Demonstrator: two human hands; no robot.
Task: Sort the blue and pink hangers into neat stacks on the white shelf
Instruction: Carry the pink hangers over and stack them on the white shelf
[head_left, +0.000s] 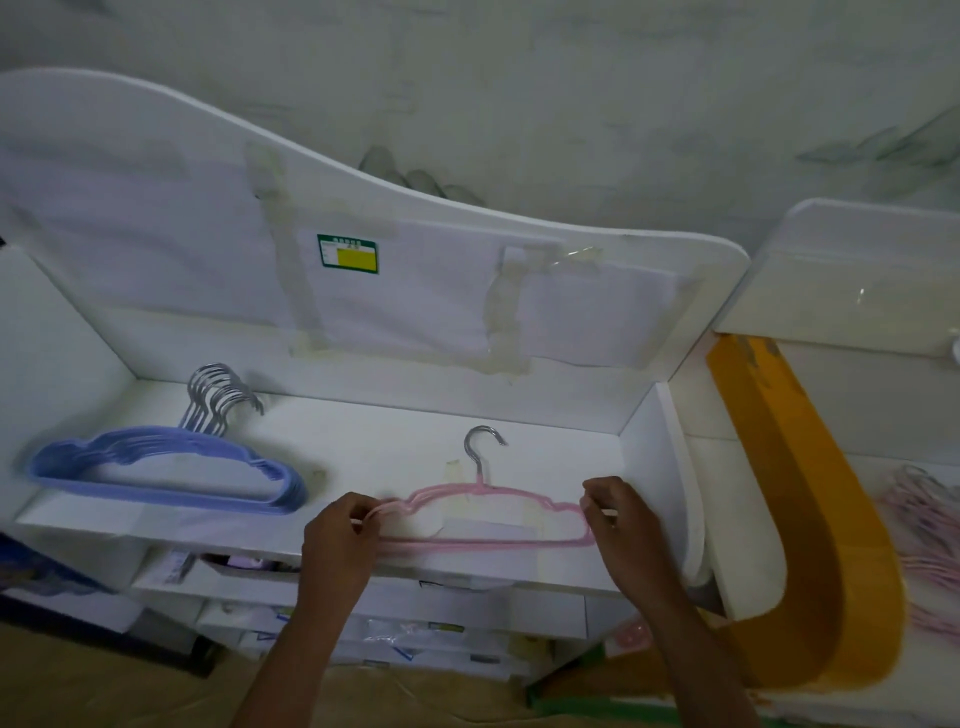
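Observation:
A pink hanger with a metal hook lies flat on the white shelf, right of centre. My left hand pinches its left end and my right hand pinches its right end. A stack of several blue hangers sits on the shelf's left side, hooks pointing to the back. More pink hangers lie in a pile at the far right, off the shelf.
The shelf has a tall white back panel with taped paper and a green-and-yellow label. A yellow curved board leans to the right of the shelf. Drawers and packets sit below the shelf's front edge.

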